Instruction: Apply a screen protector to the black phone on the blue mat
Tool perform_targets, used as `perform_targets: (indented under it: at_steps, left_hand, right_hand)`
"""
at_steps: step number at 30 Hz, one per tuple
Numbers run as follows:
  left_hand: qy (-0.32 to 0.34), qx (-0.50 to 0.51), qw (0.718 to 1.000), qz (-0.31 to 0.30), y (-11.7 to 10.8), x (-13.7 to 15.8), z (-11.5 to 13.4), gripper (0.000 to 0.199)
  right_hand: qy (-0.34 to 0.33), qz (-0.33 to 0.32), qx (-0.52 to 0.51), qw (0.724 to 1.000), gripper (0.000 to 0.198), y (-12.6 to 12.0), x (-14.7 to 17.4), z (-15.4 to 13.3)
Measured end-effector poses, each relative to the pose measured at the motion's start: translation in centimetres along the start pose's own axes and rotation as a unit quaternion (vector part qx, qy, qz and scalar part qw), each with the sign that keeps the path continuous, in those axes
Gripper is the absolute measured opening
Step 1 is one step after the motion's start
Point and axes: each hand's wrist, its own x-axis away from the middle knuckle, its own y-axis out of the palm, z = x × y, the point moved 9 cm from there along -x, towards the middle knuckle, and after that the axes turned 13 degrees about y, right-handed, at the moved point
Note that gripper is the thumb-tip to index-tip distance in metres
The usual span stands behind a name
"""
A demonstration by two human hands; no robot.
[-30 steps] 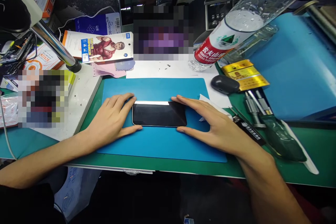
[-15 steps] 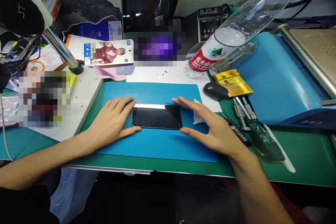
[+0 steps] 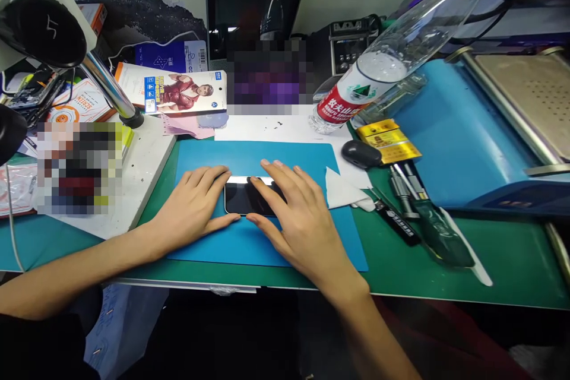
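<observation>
A smartphone [image 3: 238, 197] with a dark, glossy screen lies flat on a blue mat [image 3: 218, 248], its long side running left to right. At its left end is my left hand [image 3: 189, 203], thumb by the near edge and fingers by the far edge, bracing the phone between them. My right hand [image 3: 305, 219] is over the right half of the phone with its fingers stretched and apart. It covers that end, and I cannot tell whether the fingertips touch the glass. Right of this hand lies a crumpled white tissue [image 3: 345, 192].
A black mouse [image 3: 361, 154], a yellow packet [image 3: 389, 139] and a green-handled tool [image 3: 440, 234] lie on the right. Behind them leans a large water bottle [image 3: 383, 68]. A boxed package [image 3: 184, 92], a lamp post [image 3: 107, 86] and a white board [image 3: 146, 160] occupy the left.
My right hand has moved left from the phone's right end to over its screen, uncovering more of the tissue. My left hand and the phone stay in place. The view has shifted slightly.
</observation>
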Motion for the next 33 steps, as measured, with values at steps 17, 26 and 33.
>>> perform_targets:
  at_steps: [17,26,33]
  left_hand:
    - [-0.014,0.072,0.997,0.039,-0.1,0.0,-0.2,0.075]
    - [-0.016,0.081,0.996,0.044,-0.3,-0.1,-0.3,0.071]
    - [-0.019,0.083,0.996,0.037,-0.2,-0.1,-0.3,0.072]
  right_hand:
    - [0.011,-0.006,0.008,1.000,0.070,2.1,0.4,-1.0]
    - [0.017,-0.003,0.011,1.000,0.077,2.1,0.5,-0.7]
    - [0.018,-0.003,0.003,1.000,0.076,2.0,0.5,-0.6]
